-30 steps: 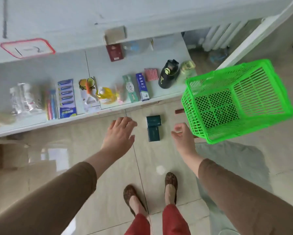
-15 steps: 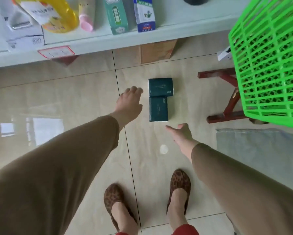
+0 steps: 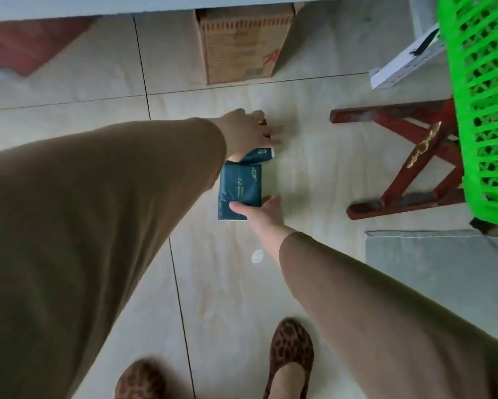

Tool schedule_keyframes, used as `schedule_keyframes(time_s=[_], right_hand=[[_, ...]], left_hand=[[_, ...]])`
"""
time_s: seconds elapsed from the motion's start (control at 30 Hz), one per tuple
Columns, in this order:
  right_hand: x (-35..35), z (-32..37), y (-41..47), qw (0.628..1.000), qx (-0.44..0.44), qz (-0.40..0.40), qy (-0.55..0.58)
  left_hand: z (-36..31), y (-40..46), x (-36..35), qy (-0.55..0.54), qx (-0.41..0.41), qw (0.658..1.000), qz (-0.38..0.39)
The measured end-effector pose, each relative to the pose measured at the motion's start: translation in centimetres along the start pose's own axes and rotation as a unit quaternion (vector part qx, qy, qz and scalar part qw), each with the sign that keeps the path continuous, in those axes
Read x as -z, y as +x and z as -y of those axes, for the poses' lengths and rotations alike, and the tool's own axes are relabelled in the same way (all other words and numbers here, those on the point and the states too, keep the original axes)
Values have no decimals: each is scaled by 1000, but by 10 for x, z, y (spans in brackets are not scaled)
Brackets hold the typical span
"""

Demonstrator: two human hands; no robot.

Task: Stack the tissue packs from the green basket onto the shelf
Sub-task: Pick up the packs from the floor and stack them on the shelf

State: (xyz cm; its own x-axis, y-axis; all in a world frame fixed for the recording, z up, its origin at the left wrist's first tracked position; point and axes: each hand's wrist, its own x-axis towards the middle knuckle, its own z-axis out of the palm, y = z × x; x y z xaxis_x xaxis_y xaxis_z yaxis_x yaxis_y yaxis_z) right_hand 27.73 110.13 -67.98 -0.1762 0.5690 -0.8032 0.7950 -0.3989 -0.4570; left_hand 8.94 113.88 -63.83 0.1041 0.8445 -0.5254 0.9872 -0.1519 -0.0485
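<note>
1. Nearest: leopard-print shoes (image 3: pixel 291 358) planted on the tiled floor (image 3: pixel 314 174). The person is bent further down than half a second ago; the floor now fills the view and the shelf goods have gone out of frame.
2. Right hand (image 3: pixel 263 214): half a second ago it hung open just short of the packs. Now its thumb lies on top of the near tissue pack (image 3: pixel 239 191) at that pack's near right corner, other fingers round the right edge. A pinch grip, the pack not yet lifted by the look of it.
3. Left hand (image 3: pixel 249 132): it was beside the packs, fingers spread. Now it covers the far tissue pack (image 3: pixel 259 155), fingers reaching past its far edge. Whether they are closed round it I cannot tell. That pack sits tilted, one end showing under the palm.
4. Both packs lie on the floor, touching end to end, well clear of the green basket (image 3: pixel 483 110), which sits on a red stool (image 3: pixel 414 156) at right.
5. Farthest: cardboard box (image 3: pixel 242 44) beneath the shelf edge (image 3: pixel 98 7) at top of view.
6. Judgement: reach phase over, pickup beginning; lifting both packs up to the shelf remains.
</note>
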Motion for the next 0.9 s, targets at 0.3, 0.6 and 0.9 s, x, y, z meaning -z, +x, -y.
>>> schedule_keyframes(time_s=[0.3, 0.6, 0.9], right_hand=[[15, -28, -34, 999, 11, 25, 29], [88, 31, -212, 992, 113, 28, 46], [189, 244, -488, 972, 190, 51, 126]], left_hand=[[32, -83, -39, -217, 238, 936, 141], [-37, -276, 40, -494, 423, 759, -6], [-10, -530, 327, -516, 430, 717, -184]])
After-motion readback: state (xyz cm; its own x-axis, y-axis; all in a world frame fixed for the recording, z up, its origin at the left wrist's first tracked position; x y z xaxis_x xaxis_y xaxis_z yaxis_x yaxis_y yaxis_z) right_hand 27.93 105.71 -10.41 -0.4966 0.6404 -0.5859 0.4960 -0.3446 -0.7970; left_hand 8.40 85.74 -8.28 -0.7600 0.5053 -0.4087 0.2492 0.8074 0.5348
